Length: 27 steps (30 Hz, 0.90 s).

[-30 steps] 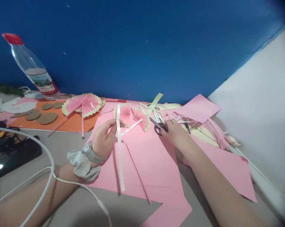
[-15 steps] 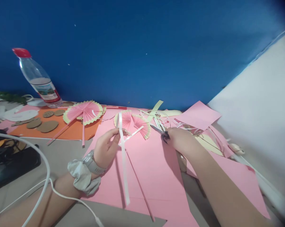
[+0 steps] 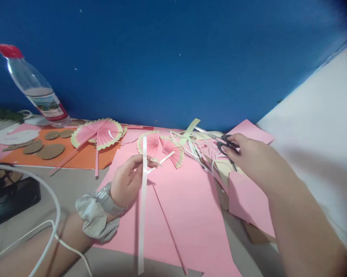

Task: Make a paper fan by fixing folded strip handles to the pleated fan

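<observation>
My left hand (image 3: pixel 129 177) pinches a white strip of tape (image 3: pixel 143 215), which hangs down over the large pink paper sheet (image 3: pixel 190 215). A short white piece (image 3: pixel 166 158) slants up and right from the same fingertips. Just beyond, a pleated pink fan with a yellow-green edge (image 3: pixel 173 150) lies partly behind the left hand. My right hand (image 3: pixel 248 156) has its fingers on the black handles of a pair of scissors (image 3: pixel 226 144), whose blades point left over the paper scraps. A thin pink stick (image 3: pixel 170 231) rests on the sheet.
A second pleated fan with pink sticks (image 3: pixel 104 132) lies on orange paper (image 3: pixel 20 159), near cardboard discs (image 3: pixel 50 151). A water bottle (image 3: pixel 42 92) leans at back left. Paper trimmings (image 3: pixel 195 144) lie by the blue wall (image 3: pixel 173 69). A white cable (image 3: pixel 56 204) crosses my left forearm.
My right hand has carried the scissors right, away from the fan and over the scraps. The left hand keeps the tape pinched; its long end now hangs straighter. The view has shifted slightly.
</observation>
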{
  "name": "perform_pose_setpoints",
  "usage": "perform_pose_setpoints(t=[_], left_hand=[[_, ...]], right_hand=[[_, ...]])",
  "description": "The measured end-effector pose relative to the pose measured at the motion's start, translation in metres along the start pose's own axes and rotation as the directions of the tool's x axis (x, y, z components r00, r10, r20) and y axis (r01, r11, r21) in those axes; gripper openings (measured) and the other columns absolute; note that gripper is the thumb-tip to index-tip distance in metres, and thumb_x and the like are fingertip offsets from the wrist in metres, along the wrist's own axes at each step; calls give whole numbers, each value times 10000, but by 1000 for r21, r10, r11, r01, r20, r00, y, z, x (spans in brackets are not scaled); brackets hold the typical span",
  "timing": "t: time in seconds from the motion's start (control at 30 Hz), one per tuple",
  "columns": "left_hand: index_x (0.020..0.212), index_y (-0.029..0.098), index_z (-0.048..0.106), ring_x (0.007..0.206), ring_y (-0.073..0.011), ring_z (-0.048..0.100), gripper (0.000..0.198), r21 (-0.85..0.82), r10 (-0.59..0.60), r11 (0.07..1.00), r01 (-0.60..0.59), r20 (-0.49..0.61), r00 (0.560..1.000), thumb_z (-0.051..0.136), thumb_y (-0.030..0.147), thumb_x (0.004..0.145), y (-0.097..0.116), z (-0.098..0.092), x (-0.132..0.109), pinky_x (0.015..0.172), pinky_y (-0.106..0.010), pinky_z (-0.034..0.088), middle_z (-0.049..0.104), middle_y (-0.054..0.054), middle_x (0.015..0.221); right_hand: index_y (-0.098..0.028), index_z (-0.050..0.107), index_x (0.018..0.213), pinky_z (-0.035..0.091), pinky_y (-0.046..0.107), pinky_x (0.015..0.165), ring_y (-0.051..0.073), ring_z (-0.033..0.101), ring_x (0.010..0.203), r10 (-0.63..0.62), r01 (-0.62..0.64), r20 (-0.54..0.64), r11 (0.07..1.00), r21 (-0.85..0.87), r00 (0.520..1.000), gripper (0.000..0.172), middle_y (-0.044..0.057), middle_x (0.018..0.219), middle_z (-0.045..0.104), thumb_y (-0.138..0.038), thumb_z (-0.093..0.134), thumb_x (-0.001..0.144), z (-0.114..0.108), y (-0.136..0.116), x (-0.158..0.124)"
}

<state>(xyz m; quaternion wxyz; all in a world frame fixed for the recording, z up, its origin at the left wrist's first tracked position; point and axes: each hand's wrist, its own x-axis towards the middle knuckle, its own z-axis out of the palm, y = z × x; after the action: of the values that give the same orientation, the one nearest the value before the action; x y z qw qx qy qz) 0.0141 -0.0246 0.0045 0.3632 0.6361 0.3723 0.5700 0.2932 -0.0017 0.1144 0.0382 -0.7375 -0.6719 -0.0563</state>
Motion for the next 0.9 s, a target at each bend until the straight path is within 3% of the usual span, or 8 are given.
perform_pose_setpoints(t=[0.17,0.27,0.37,0.5,0.67,0.9], left_hand=[[1017,201,573,924,-172,680,172,47,32,998,-31,-15,999,511,105,888,0,0,1,851,-329,538,717,-32,924],[1029,206,569,930,-162,675,187,44,34,998,-34,-10,999,510,94,891,-2,-1,1,861,-311,524,721,-29,928],[1046,210,563,920,-170,682,203,0,13,1000,-13,5,1000,525,93,885,-4,-1,0,838,-314,539,721,-29,936],[1034,212,569,877,-190,695,193,-93,-49,994,50,17,999,537,104,877,-5,1,-1,760,-328,574,708,-33,964],[1038,191,569,850,-190,700,156,-82,-67,994,68,12,998,492,156,907,-6,1,0,732,-321,575,716,-59,954],[1024,178,556,838,-191,688,154,-29,-55,998,56,54,997,436,185,928,-5,0,1,701,-322,564,718,-92,1002]], right_hand=[[-239,576,1110,428,289,585,227,630,769,-265,299,-167,926,230,950,249,52,981,671,-326,518,884,4,-7,-8],[-215,560,1114,453,286,620,223,625,835,-461,512,-251,833,208,851,253,54,989,651,-263,554,866,10,-16,-13],[-172,544,1092,471,296,684,230,618,901,-565,634,-351,764,121,747,241,74,1007,646,-164,554,851,16,-23,-15],[-151,541,1049,479,319,769,235,609,932,-639,703,-392,711,28,662,187,89,998,646,-144,557,863,25,-29,-13],[-126,533,1061,479,318,788,228,602,909,-652,716,-461,696,-49,602,190,106,983,640,-129,553,872,34,-32,-11],[-99,543,1067,469,318,760,232,601,872,-674,724,-470,682,-101,570,212,113,970,643,-136,573,860,41,-35,-9]])
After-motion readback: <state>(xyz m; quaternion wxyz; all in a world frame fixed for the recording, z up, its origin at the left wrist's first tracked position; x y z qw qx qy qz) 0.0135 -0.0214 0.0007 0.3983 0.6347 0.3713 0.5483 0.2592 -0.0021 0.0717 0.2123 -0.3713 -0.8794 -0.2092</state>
